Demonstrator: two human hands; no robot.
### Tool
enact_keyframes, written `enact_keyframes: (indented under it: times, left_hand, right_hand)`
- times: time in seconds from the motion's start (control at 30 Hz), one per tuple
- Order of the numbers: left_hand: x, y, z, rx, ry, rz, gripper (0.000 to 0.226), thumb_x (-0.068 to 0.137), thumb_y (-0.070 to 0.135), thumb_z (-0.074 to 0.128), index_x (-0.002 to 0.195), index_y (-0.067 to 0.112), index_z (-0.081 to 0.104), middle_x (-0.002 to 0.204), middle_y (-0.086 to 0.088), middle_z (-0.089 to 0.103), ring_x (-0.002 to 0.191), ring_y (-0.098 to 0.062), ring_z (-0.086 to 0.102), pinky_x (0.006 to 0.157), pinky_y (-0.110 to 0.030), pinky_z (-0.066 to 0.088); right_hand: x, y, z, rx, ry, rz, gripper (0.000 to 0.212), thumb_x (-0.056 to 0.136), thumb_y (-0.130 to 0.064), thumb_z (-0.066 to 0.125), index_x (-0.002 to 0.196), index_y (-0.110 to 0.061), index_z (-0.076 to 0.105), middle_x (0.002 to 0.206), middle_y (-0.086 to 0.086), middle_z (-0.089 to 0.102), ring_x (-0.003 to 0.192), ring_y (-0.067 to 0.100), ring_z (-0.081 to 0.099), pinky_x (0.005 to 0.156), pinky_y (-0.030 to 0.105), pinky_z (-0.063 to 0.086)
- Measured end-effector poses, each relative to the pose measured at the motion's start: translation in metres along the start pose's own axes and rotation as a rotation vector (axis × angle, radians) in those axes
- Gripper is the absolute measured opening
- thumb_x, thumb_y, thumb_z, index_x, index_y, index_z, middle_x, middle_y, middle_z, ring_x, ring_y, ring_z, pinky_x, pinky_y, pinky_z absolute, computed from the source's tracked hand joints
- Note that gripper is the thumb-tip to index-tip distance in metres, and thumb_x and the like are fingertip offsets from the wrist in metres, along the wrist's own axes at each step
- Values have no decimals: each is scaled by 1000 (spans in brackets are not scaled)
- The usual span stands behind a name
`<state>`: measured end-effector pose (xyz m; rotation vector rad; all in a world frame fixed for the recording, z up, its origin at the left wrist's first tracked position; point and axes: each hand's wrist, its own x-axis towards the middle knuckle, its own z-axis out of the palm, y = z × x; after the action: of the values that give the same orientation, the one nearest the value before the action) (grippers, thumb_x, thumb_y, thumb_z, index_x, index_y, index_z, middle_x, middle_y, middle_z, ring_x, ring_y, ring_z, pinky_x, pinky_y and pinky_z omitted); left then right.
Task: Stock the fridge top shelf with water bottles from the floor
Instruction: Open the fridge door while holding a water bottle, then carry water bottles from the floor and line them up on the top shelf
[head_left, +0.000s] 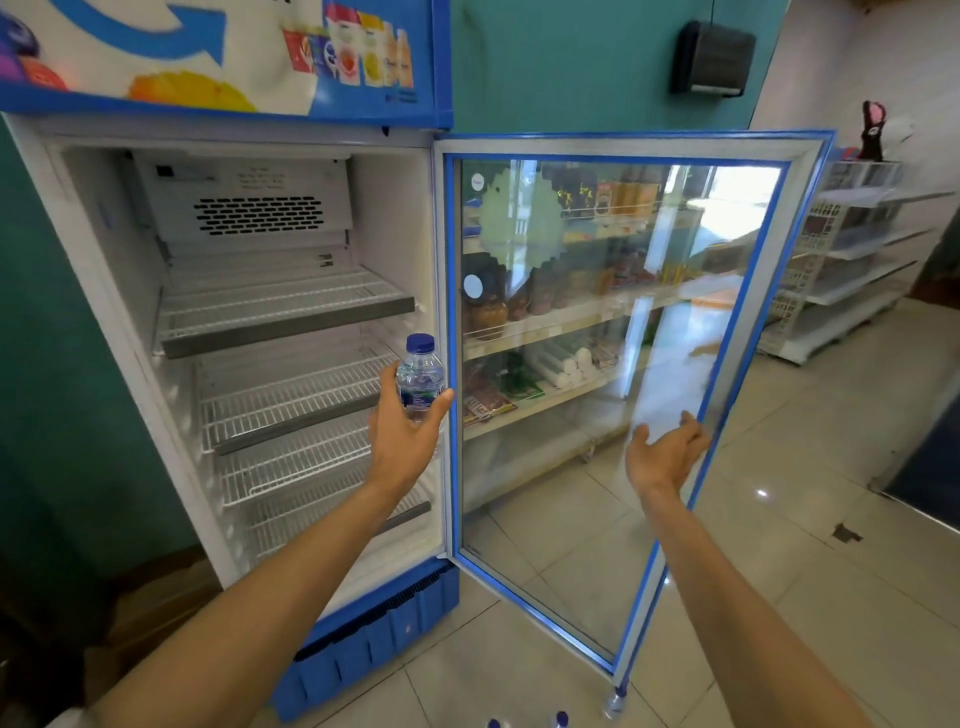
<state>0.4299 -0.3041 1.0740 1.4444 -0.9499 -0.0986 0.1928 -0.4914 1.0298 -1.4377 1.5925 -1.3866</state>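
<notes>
My left hand (405, 431) grips a small clear water bottle (420, 375) with a blue cap, held upright in front of the open fridge at about the second shelf's height. The top wire shelf (280, 306) of the fridge holds nothing. My right hand (667, 452) rests with loosely spread fingers against the inner edge of the glass door (613, 332), which stands wide open. Blue caps of more bottles (558, 719) show on the floor at the bottom edge, and one clear bottle (614, 701) stands by the door's lower corner.
Lower wire shelves (291, 400) in the fridge are bare too. Shop shelving (852, 270) with goods stands at the right, and more stocked shelves show through the door glass. The tiled floor (779, 545) spreads out to the right. A teal wall (571, 62) lies behind.
</notes>
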Motion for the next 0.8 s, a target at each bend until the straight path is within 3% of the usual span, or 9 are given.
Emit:
enact_keyframes:
  times: [0.13, 0.27, 0.4, 0.5, 0.57, 0.67, 0.8]
  left_hand:
    - [0, -1, -27, 10, -15, 4, 56, 85, 36, 72, 131, 23, 42, 113, 11, 63, 99, 3, 62, 77, -8, 49]
    - [1, -6, -59, 32, -1, 12, 52, 86, 36, 71, 128, 28, 41, 113, 12, 62, 98, 2, 62, 74, -8, 47]
    - [5, -14, -96, 37, 22, 6, 51, 87, 30, 70, 128, 29, 41, 110, 18, 59, 95, 9, 61, 72, -6, 47]
    - [13, -24, -130, 69, 60, -7, 48, 87, 28, 70, 128, 23, 44, 112, 10, 61, 96, 8, 61, 73, -5, 47]
    - [19, -33, -153, 116, 94, -11, 49, 86, 34, 70, 127, 20, 46, 116, 3, 58, 100, -2, 60, 73, -6, 47]
    - [28, -44, -186, 184, 125, -14, 55, 84, 43, 69, 127, 21, 45, 119, 1, 54, 105, -11, 58, 85, -19, 48]
    - [50, -62, -222, 242, 151, -29, 63, 75, 67, 65, 123, 31, 45, 117, 6, 57, 105, -13, 59, 93, -41, 52]
  right_hand:
    - [-53, -14, 34, 32, -192, -49, 51, 94, -13, 62, 141, -10, 41, 146, 14, 33, 126, 33, 50, 104, 40, 44]
    - [-99, -30, 68, 41, -385, -145, 45, 95, -12, 61, 137, -11, 45, 141, 11, 41, 129, 24, 48, 105, 31, 40]
    - [-133, -40, 103, -6, -507, -223, 40, 95, -12, 61, 134, -13, 49, 133, 8, 46, 121, 21, 52, 97, 25, 39]
    - [-153, -49, 130, -32, -582, -268, 36, 94, -14, 62, 129, -15, 52, 126, 3, 47, 109, 16, 52, 93, 26, 41]
    - [-163, -57, 148, -47, -626, -299, 34, 95, -16, 63, 127, -15, 53, 124, 2, 47, 109, 15, 52, 93, 25, 41]
    - [-172, -69, 178, -44, -676, -359, 30, 95, -16, 63, 124, -12, 55, 122, 4, 49, 106, 15, 52, 91, 22, 38]
    - [-181, -93, 220, -62, -714, -455, 27, 94, -16, 62, 120, -9, 56, 118, 10, 54, 106, 21, 55, 88, 23, 38]
